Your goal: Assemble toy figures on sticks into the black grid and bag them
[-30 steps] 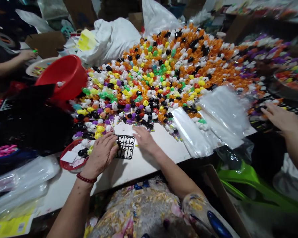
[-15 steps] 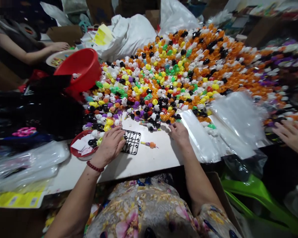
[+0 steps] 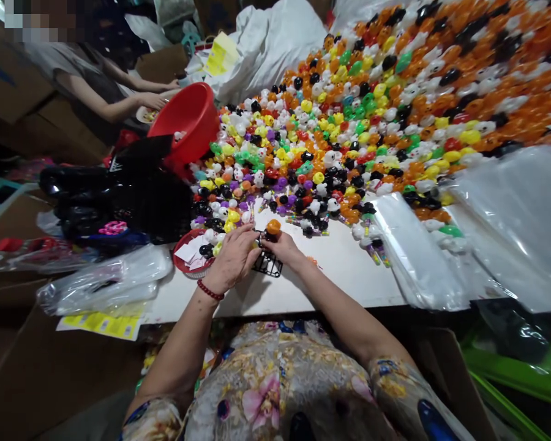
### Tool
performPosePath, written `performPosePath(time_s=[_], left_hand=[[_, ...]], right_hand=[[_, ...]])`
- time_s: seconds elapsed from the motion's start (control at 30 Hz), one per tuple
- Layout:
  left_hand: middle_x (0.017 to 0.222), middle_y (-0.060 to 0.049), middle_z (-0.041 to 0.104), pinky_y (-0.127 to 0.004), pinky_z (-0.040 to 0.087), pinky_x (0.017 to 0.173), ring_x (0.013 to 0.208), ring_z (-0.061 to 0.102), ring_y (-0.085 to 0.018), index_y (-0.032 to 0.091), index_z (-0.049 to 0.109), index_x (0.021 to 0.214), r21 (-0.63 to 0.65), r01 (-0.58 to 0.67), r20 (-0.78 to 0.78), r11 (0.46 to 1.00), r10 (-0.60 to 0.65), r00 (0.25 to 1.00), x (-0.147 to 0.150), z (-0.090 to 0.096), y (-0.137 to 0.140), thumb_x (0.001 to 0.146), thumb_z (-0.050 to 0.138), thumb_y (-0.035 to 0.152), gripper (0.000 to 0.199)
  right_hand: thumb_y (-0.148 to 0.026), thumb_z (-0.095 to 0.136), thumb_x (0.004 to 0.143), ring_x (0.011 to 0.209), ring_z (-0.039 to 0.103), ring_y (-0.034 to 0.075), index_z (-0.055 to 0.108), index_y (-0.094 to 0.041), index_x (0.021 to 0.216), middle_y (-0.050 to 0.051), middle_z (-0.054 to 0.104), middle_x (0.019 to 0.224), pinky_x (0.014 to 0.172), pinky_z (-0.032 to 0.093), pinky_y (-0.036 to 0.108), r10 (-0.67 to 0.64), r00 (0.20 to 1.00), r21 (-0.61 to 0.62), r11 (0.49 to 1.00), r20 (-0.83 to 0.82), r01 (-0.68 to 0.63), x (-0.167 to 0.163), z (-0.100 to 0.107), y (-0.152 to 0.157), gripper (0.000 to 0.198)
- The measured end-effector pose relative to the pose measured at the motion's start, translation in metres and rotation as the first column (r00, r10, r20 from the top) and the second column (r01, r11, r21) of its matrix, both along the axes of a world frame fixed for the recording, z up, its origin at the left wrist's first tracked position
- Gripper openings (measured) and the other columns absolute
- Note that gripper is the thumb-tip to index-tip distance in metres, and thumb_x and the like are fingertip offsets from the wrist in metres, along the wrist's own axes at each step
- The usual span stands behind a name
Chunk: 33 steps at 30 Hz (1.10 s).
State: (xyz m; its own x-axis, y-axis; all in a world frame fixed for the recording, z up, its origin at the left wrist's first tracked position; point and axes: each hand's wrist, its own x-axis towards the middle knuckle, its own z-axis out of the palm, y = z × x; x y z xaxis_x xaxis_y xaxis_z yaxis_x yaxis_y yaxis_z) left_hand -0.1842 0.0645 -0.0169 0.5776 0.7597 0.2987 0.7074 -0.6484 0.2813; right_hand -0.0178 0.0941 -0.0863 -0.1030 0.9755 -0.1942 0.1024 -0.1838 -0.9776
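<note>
Head view shows a person's right hand (image 3: 282,246) pinching an orange-topped toy (image 3: 273,227) above a black grid (image 3: 270,265) on the bench (image 3: 335,285), near the left hand (image 3: 236,252), whose grip is unclear, as the grid's visible openings appear unfilled and a vast heap of toys (image 3: 319,177) lies loose beyond.

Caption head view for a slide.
Right hand holds an orange piece at a black grid, left hand alongside, before a toy heap.
</note>
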Motion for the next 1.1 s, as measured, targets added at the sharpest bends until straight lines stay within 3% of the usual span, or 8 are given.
performPosePath(time_s=[0.17, 0.33, 0.5, 0.73, 0.87, 1.0, 1.1], left_hand=[[0.122, -0.013, 0.065, -0.051, 0.039, 0.110, 0.134, 0.048, -0.028, 0.018, 0.055, 0.123, -0.023, 0.000, -0.010, 1.000, 0.000, 1.000, 0.000, 0.000, 0.000, 0.099, 0.037, 0.031, 0.033], [0.129, -0.013, 0.061, -0.051, 0.040, 0.109, 0.132, 0.049, -0.028, 0.020, 0.051, 0.131, 0.027, 0.016, 0.030, 1.000, -0.017, 0.999, -0.003, -0.005, 0.001, 0.099, 0.038, 0.034, 0.037], [0.146, -0.015, 0.049, -0.049, 0.041, 0.107, 0.134, 0.047, -0.029, 0.022, 0.044, 0.142, 0.105, 0.021, 0.018, 0.994, -0.023, 1.000, -0.004, -0.009, 0.004, 0.099, 0.041, 0.036, 0.045], [0.138, -0.012, 0.059, -0.048, 0.040, 0.104, 0.131, 0.051, -0.029, 0.023, 0.049, 0.140, 0.151, 0.081, -0.044, 0.985, -0.075, 0.996, -0.001, -0.011, 0.006, 0.099, 0.037, 0.035, 0.044], [0.132, -0.013, 0.063, -0.048, 0.042, 0.100, 0.126, 0.055, -0.030, 0.025, 0.049, 0.140, 0.198, 0.087, -0.035, 0.976, -0.082, 0.996, -0.001, -0.016, 0.007, 0.099, 0.037, 0.037, 0.045], [0.130, -0.015, 0.062, -0.046, 0.044, 0.096, 0.122, 0.057, -0.031, 0.023, 0.048, 0.139, 0.292, 0.077, -0.034, 0.953, -0.070, 0.997, -0.001, -0.021, 0.013, 0.099, 0.037, 0.039, 0.044], [0.132, -0.015, 0.060, -0.045, 0.044, 0.098, 0.123, 0.056, -0.030, 0.022, 0.047, 0.138, 0.300, 0.103, -0.054, 0.948, -0.091, 0.994, -0.003, -0.022, 0.014, 0.099, 0.035, 0.037, 0.044]], right_hand=[[-0.011, 0.057, 0.080, 0.091, 0.065, 0.021, 0.063, -0.019, 0.097, 0.006, 0.072, 0.097, 0.085, 0.049, 0.034, 0.089, 0.945, 0.137, 0.981, 0.315, -0.137, -0.002, 0.005, 0.003, 0.020], [-0.011, 0.054, 0.083, 0.092, 0.065, 0.023, 0.061, -0.019, 0.102, 0.008, 0.072, 0.099, 0.082, 0.049, 0.032, 0.148, 0.853, 0.131, 0.961, 0.501, -0.243, -0.002, 0.010, 0.001, 0.022], [-0.014, 0.055, 0.085, 0.094, 0.065, 0.023, 0.060, -0.019, 0.105, 0.008, 0.072, 0.103, 0.081, 0.049, 0.031, 0.245, 0.798, 0.143, 0.914, 0.551, -0.379, 0.003, 0.014, 0.001, 0.021], [-0.006, 0.055, 0.083, 0.108, 0.063, 0.024, 0.060, -0.018, 0.115, 0.009, 0.069, 0.118, 0.092, 0.048, 0.033, 0.285, 0.813, 0.182, 0.887, 0.508, -0.425, 0.004, 0.012, 0.000, 0.035], [0.000, 0.054, 0.080, 0.113, 0.062, 0.022, 0.062, -0.020, 0.110, 0.005, 0.069, 0.120, 0.097, 0.046, 0.031, 0.298, 0.804, 0.182, 0.878, 0.515, -0.443, -0.002, 0.014, -0.003, 0.037], [-0.010, 0.060, 0.085, 0.109, 0.062, 0.020, 0.062, -0.022, 0.109, 0.004, 0.068, 0.114, 0.096, 0.048, 0.032, 0.175, 0.841, 0.231, 0.915, 0.512, -0.331, 0.016, 0.015, -0.017, 0.027], [-0.018, 0.061, 0.089, 0.105, 0.060, 0.020, 0.061, -0.020, 0.110, 0.007, 0.065, 0.111, 0.096, 0.049, 0.035, -0.122, 0.845, 0.393, 0.913, 0.521, -0.111, 0.062, 0.011, -0.041, 0.021]])
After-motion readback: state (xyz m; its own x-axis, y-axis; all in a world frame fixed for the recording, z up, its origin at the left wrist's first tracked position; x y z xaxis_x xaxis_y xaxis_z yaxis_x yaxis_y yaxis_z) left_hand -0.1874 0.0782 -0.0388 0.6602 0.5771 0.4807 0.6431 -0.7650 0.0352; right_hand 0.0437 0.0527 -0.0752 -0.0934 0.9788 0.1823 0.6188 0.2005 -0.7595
